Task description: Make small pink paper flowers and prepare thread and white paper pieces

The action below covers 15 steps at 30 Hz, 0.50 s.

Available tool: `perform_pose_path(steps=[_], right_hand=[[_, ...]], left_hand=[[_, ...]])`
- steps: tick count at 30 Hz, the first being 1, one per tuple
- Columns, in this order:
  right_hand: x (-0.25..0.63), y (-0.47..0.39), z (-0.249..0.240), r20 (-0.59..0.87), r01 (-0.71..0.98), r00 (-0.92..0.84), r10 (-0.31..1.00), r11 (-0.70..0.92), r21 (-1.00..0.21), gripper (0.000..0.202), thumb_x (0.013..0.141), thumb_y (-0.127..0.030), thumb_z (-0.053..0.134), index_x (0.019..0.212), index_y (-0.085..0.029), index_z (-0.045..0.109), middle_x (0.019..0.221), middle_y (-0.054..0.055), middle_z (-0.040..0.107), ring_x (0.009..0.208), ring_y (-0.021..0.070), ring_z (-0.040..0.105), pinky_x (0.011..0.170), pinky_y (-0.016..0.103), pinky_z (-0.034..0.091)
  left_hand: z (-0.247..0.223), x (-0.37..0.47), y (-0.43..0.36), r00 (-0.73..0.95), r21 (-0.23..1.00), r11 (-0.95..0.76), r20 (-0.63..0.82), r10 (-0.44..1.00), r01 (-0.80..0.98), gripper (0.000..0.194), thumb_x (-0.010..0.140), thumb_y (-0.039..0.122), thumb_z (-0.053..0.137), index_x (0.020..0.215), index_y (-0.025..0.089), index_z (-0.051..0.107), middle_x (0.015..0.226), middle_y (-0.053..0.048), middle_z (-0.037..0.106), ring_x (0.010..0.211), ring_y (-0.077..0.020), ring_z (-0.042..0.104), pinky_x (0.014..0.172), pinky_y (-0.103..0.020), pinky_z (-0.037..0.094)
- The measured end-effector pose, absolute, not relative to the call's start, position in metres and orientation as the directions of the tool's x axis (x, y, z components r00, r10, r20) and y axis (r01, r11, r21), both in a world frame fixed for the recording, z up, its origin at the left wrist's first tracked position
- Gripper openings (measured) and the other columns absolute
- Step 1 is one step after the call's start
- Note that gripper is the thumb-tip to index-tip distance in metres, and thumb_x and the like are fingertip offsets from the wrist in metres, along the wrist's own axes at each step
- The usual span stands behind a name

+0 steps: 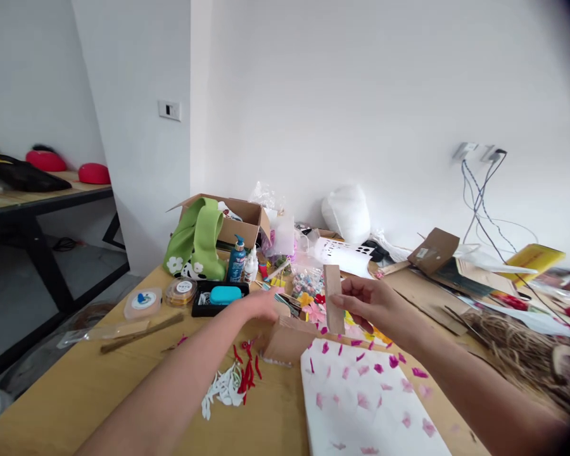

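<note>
My right hand (363, 301) pinches an upright strip of cardboard (333, 301) between thumb and fingers, above the far edge of a white sheet (356, 399) dotted with pink and purple petals. My left hand (270, 305) reaches among the craft supplies beside a black tray (205, 309) that carries a turquoise case (225, 295). Its fingers are mostly hidden, so I cannot tell whether they grip anything. Just below that hand lies a folded piece of cardboard (285, 342). Colourful felt flowers (313, 311) sit between my two hands.
White and red scraps (225, 386) lie at the front left. Behind stand a green bag (194, 244), an open cardboard box (247, 218) and a blue pump bottle (236, 261). A coil of twine (513, 335) and flattened cardboard (432, 297) occupy the right side.
</note>
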State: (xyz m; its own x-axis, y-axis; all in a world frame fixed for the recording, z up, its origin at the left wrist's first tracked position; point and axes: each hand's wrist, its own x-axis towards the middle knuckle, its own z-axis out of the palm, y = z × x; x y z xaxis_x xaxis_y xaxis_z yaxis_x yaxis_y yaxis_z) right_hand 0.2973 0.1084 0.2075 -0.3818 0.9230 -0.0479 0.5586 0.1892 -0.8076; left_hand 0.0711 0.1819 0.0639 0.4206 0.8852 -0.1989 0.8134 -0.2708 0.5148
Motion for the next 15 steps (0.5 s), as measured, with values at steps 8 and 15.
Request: perform_pose_path(steps=[8,15], right_hand=[[0.294,0.11,0.201,-0.045,0.545,-0.396,0.917,0.196,-0.815,0.036,0.078,-0.052,0.065,0.075,-0.018,0.056,0.05,-0.007,0.048,0.04,0.007,0.04,0.04,0.021,0.029],[0.298,0.121,0.201,0.077,0.457,-0.414,0.907,0.281,-0.844,0.033,0.078,-0.049,0.066,0.078,-0.016,0.06,0.072,0.001,0.059,0.065,0.0127,0.054,0.059,0.024,0.044]], left_hand=[[0.067,0.068,0.186,0.385,0.607,-0.217,-0.159,0.909,0.764,0.06,0.083,0.048,0.061,0.133,0.02,0.044,0.13,-0.012,0.056,0.112,-0.027,0.057,0.095,-0.05,0.044],[0.083,0.058,0.186,0.255,0.773,-0.134,-0.037,0.966,0.62,0.115,0.041,0.052,0.085,0.141,0.021,0.035,0.124,-0.013,0.062,0.113,-0.0358,0.056,0.094,-0.046,0.042]])
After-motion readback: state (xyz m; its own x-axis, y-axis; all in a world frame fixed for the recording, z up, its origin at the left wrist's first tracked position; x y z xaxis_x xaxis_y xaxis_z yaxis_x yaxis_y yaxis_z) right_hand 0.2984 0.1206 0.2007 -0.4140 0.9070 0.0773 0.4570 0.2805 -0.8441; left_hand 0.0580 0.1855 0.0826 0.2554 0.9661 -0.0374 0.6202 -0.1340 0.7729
